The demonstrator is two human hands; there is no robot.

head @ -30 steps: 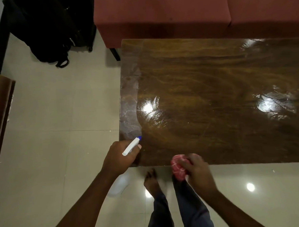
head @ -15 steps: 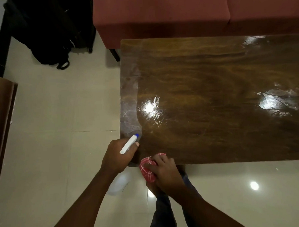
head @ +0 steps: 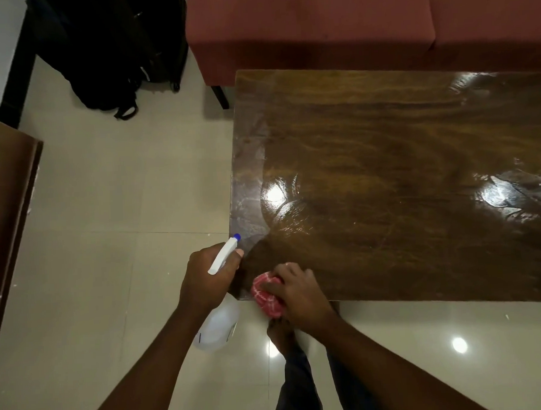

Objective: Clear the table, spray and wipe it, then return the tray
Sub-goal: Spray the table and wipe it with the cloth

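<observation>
The glossy wooden table (head: 386,184) fills the right half of the head view, wet and streaked, with a duller strip along its left edge. My left hand (head: 207,279) grips a white spray bottle (head: 220,324) just off the table's near left corner; its blue-tipped nozzle points toward the table. My right hand (head: 298,293) holds a bunched red and white checked cloth (head: 265,296) and presses it on the near left corner of the table. No tray is in view.
A red sofa (head: 333,31) stands behind the table. A black backpack (head: 114,56) lies on the tiled floor at the back left. Brown wooden furniture (head: 8,200) runs along the left edge. My legs and one foot (head: 279,331) are below the table's near edge.
My right hand has carried the cloth from the near edge leftward onto the table's near left corner. My left hand with the spray bottle has stayed by that corner.
</observation>
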